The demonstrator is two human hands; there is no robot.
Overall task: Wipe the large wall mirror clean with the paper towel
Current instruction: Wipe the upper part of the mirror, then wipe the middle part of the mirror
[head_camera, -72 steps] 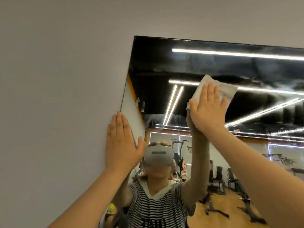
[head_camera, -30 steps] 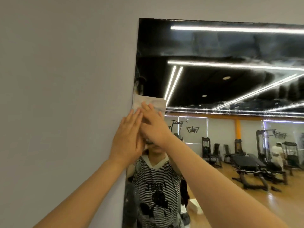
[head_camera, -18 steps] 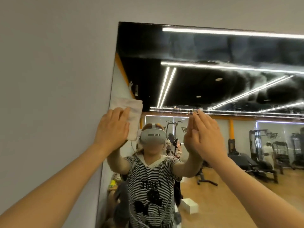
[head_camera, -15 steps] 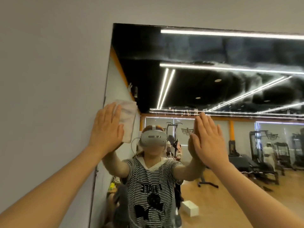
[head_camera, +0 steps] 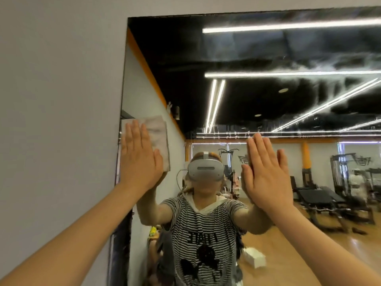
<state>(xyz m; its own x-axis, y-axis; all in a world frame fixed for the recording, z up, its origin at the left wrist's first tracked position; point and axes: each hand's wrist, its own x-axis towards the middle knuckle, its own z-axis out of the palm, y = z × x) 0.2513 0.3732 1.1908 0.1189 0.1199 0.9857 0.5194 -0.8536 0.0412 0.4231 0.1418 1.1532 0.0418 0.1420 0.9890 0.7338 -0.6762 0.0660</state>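
Observation:
The large wall mirror (head_camera: 268, 58) fills the right of the head view, with its left edge running down near the middle. White smears streak its upper right part. A folded white paper towel (head_camera: 157, 134) lies flat on the glass beside the left edge. My left hand (head_camera: 140, 159) presses the towel against the mirror with straight fingers, covering its lower left part. My right hand (head_camera: 266, 174) lies flat on the bare glass to the right, fingers straight and holding nothing.
A plain grey wall (head_camera: 57, 100) borders the mirror on the left and above. The glass reflects a person in a striped shirt (head_camera: 204, 234), gym machines (head_camera: 338, 182), a wooden floor and ceiling light strips.
The towel passed from my right hand to my left hand at the mirror's left edge. My right hand moved right and now lies flat on bare glass.

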